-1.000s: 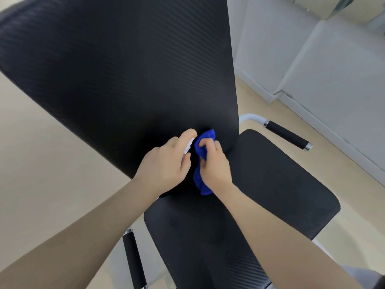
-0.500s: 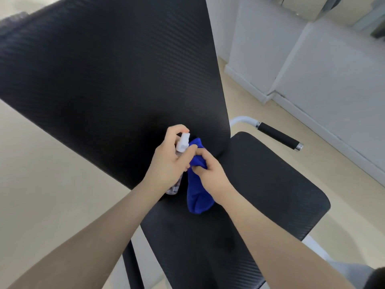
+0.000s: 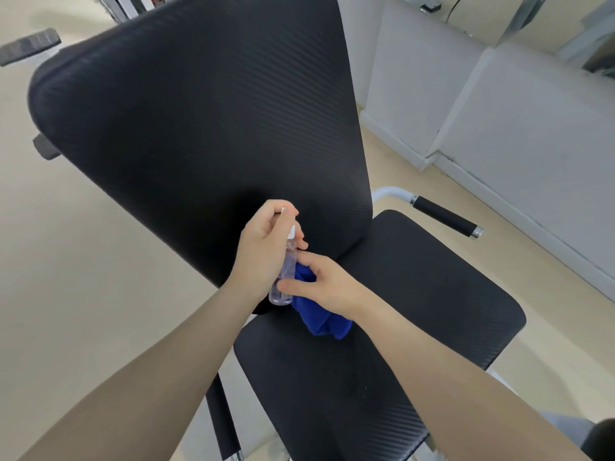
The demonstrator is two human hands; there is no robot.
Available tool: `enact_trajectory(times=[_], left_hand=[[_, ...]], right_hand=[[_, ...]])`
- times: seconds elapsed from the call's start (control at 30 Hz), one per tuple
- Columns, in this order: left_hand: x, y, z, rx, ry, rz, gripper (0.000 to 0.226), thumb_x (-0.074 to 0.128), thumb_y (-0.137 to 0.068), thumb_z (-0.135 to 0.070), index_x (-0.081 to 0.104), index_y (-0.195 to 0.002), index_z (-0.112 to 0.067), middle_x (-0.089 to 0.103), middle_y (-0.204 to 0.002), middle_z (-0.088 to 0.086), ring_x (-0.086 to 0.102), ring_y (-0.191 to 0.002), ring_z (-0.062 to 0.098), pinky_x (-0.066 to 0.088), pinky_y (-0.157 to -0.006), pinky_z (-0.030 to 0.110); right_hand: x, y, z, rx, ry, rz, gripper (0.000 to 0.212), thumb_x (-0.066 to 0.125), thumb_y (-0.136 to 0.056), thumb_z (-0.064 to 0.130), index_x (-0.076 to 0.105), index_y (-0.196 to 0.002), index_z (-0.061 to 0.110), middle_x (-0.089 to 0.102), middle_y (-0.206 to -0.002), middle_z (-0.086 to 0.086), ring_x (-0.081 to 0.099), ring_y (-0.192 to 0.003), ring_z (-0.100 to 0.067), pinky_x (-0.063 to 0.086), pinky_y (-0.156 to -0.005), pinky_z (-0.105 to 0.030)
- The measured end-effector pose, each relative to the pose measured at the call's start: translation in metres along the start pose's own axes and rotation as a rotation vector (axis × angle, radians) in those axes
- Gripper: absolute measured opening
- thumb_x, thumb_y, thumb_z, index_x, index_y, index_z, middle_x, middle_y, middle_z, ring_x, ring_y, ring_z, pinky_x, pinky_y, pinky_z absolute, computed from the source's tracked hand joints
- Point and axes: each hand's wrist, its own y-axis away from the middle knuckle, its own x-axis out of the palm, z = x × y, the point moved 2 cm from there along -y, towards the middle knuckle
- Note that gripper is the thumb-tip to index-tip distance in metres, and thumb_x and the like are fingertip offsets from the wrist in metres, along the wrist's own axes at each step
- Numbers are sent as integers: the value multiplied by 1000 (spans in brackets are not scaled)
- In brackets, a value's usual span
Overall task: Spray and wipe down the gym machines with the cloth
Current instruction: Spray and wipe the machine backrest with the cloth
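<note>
Bottle now upright beside cloth

Beige floor all around. White wall panels along the right side, with a white skirting board at their foot where they meet the floor. Mirror strip above the panels, top right. Dark grey padded bar at top left, blurred. Some white framework behind it at the top edge, detail unreadable.
</note>
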Motion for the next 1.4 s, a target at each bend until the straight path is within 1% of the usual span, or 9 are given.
enact_trajectory(times=[0.13,0.27,0.43,0.5,0.67,0.83,1.0,1.13,1.4], left_hand=[[-3,10,4,-50,64,-41,13,46,-96,-16,59,-95,-19,64,-77,-1,67,-71,15,55,-68,31],[-5,23,10,22,-134,-27,35,41,-98,-22,45,-132,-29,62,-93,-14,63,-86,3,51,-75,16],[-2,31,15,35,-474,-78,54,34,-100,-22,13,-147,-39,52,-113,-5,52,-88,7,47,-77,33],[5,33,19,31,-496,-102,61,38,-99,-24,4,-147,-42,49,-113,-4,51,-85,7,42,-71,30],[3,29,23,114,-406,-63,60,47,-97,-21,16,-148,-31,47,-134,3,53,-107,14,39,-85,21],[2,19,7,191,-394,-35,58,45,-97,-19,18,-146,-32,43,-136,-6,56,-90,8,45,-79,28],[18,17,9,168,-902,108,52,45,-93,-23,27,-142,-30,44,-89,0,49,-56,19,43,-51,34],[27,9,13,126,-1039,244,57,48,-94,-29,20,-144,-34,50,-95,2,56,-64,22,48,-56,35],[51,-8,-3,402,-1462,210,60,36,-99,-20,3,-148,-31,31,-90,2,26,-44,11,30,-45,27]], right_hand=[[7,5,-2,32,-65,-4,21,61,-87,8,64,-94,27,69,-93,7,64,-90,-14,51,-87,-31],[11,5,3,-14,-43,-86,17,63,-84,6,63,-88,22,68,-80,5,64,-77,-15,52,-78,-31],[26,-2,8,137,779,-407,24,56,-86,24,54,-108,17,58,-94,-3,55,-76,-20,46,-67,-33],[33,-3,8,182,906,-452,26,49,-90,19,47,-114,13,53,-101,-4,51,-73,-19,42,-64,-30],[21,5,6,47,611,-389,30,64,-84,22,52,-110,14,56,-102,0,52,-85,-11,41,-73,-21],[-35,18,-5,36,438,-322,48,71,-79,16,51,-122,22,55,-113,11,50,-102,-6,37,-90,-17],[-70,35,-26,267,557,-539,39,59,-81,11,51,-118,23,59,-108,-1,56,-93,-19,45,-81,-30],[-67,38,-20,198,578,-467,39,58,-82,13,50,-119,21,57,-110,2,55,-95,-18,42,-80,-28],[-90,42,-29,279,512,-561,37,58,-84,15,49,-119,22,59,-109,-3,56,-91,-20,41,-74,-28]])
